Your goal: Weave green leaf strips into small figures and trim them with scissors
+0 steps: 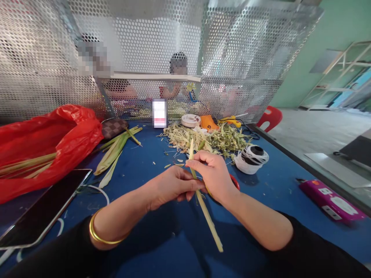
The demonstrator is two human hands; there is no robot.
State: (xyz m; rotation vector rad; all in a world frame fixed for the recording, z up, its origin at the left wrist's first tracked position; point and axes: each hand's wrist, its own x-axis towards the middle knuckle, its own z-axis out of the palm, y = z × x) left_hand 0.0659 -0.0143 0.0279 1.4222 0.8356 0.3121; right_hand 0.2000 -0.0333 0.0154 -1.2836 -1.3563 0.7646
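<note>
Left fingers [190, 186] — pinching pale stalk [209, 220] | right fingers [194, 165] — pinched closed farther up it

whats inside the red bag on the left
Long, pale yellow-green stalks show in the opening. The red bag covers the rest, so their full number and anything beneath them can't be seen.

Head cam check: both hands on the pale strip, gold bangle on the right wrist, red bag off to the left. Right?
One slip: the gold bangle is on the left wrist, not the right; the head view shows it. The left hand and right hand are both on the pale strip, and the red bag is off to the left.
</note>
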